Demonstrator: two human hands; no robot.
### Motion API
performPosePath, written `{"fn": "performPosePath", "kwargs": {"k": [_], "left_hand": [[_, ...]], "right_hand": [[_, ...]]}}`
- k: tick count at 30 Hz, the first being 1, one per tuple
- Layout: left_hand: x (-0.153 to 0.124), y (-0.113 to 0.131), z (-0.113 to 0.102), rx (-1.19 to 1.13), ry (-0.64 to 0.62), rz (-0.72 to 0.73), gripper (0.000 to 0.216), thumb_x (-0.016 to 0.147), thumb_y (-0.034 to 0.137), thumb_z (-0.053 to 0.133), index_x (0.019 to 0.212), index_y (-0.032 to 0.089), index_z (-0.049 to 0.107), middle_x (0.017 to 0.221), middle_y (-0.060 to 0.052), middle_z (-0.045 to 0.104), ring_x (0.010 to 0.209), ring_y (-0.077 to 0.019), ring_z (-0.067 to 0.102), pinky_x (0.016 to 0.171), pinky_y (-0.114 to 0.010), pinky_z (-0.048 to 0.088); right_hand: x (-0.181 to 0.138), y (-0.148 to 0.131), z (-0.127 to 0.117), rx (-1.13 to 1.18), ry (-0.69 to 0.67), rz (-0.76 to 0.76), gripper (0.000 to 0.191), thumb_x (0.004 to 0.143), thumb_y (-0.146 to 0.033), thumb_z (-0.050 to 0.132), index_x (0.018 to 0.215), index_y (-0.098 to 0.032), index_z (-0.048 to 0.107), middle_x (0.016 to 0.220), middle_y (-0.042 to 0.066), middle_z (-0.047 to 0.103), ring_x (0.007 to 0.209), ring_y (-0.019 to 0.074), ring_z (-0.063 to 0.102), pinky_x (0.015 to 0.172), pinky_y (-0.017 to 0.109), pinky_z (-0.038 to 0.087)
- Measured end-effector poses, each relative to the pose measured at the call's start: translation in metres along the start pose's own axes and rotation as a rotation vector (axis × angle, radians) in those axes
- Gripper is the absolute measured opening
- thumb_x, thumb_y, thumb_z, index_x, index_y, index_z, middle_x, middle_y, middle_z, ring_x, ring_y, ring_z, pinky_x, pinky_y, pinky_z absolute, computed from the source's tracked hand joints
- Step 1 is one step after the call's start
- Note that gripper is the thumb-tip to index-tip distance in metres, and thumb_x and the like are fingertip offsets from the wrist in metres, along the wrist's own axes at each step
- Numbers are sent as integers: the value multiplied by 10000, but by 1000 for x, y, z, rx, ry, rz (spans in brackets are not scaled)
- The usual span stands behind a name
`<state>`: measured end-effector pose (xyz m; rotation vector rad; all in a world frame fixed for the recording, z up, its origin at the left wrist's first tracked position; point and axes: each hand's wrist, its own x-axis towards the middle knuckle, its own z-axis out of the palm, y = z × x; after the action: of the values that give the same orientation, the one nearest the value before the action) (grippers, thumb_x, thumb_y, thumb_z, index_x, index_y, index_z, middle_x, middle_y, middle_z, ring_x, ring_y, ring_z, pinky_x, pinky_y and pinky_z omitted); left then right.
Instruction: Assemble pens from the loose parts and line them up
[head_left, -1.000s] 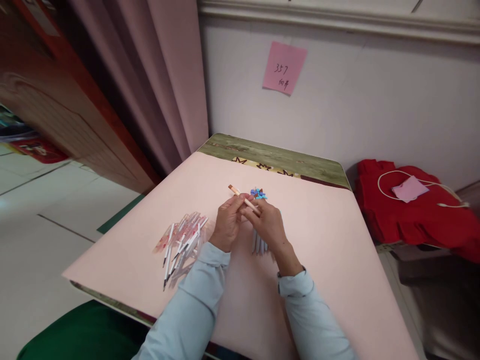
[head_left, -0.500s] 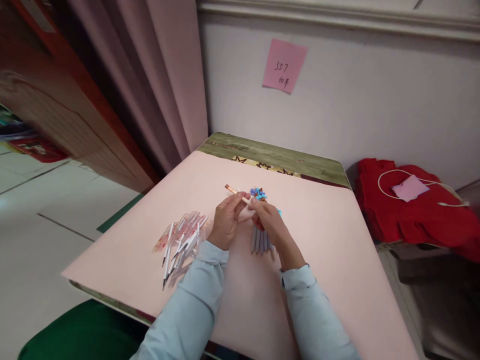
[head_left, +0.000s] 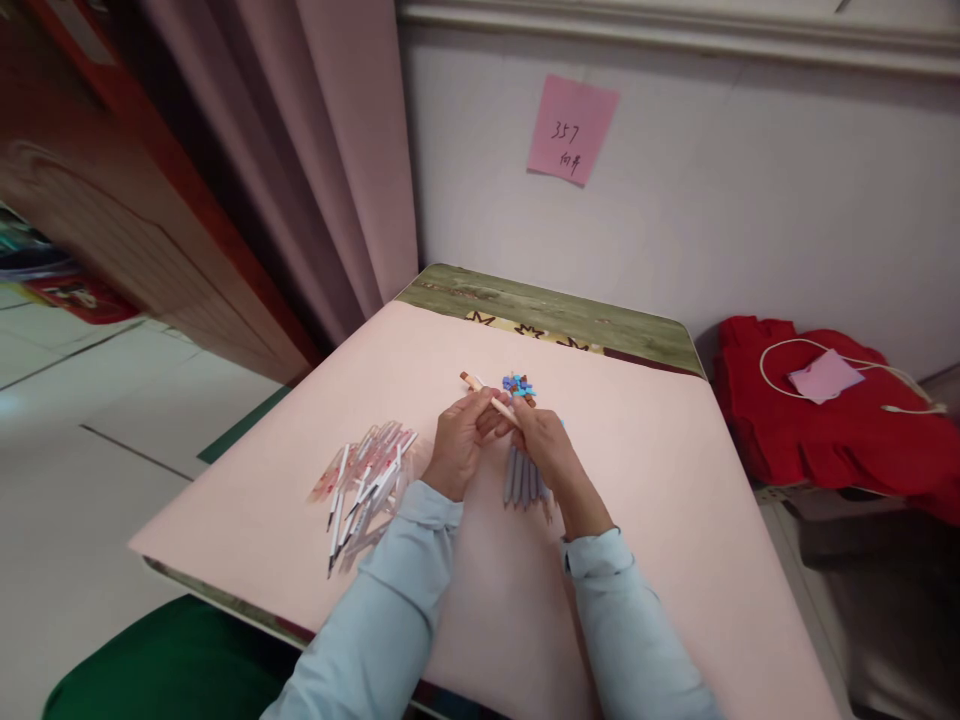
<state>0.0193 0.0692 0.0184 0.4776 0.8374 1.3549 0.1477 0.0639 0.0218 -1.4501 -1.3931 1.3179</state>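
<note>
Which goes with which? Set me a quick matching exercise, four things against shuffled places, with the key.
1. Brown-ended stick
2. White dark-tipped rods
3. Note marked 357
4. Red cloth

A. On the wall
B. Right of the table
C. Held by left hand and right hand
D. On the table, left of both hands

Pairs: 1-C, 2-D, 3-A, 4-B

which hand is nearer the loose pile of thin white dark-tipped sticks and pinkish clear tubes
Left. The left hand is just to the right of the pile; the right hand is farther right, on the left hand's far side.
</note>
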Motion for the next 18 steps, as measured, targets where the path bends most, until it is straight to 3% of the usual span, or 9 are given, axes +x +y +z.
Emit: {"fn": "performPosePath", "kwargs": {"k": [3,6,9,13,18], "left_hand": [[1,2,-3,0,52,53,277,744,342,778,877,116,690,851,-66,722,721,-127,691,678,-235,562],[2,3,-6,74,78,51,295,752,356,767,899,112,689,867,-79,725,696,-132,697,665,-249,581],[4,1,-7,176,129,28,310,731,355,776,885,106,675,805,-87,722,640,-146,695,601,-253,577],[10,-1,-13,337,224,140,294,735,386,744,798,118,641,702,-56,688,561,-138,663,554,-260,557],[15,1,-26,885,277,296,265,791,414,643,713,160,638,562,3,609,468,-142,593,492,-257,462]], "right_hand": [[3,5,-2,19,53,-53,434,787,-602,610,716,-177,665,556,-12,574,495,115,481,501,229,364],[6,10,-6,8,133,-87,375,678,-536,735,778,-184,653,590,-30,584,521,112,478,510,221,355],[7,14,-17,-56,159,-84,367,656,-513,747,784,-182,652,568,-43,562,511,110,462,507,223,336],[5,15,-38,-169,193,-40,318,666,-476,732,778,-183,678,576,-31,600,531,131,505,527,236,351],[2,7,-42,-385,354,-70,181,749,-387,662,807,-230,731,675,-7,690,642,171,602,596,255,386]]}}
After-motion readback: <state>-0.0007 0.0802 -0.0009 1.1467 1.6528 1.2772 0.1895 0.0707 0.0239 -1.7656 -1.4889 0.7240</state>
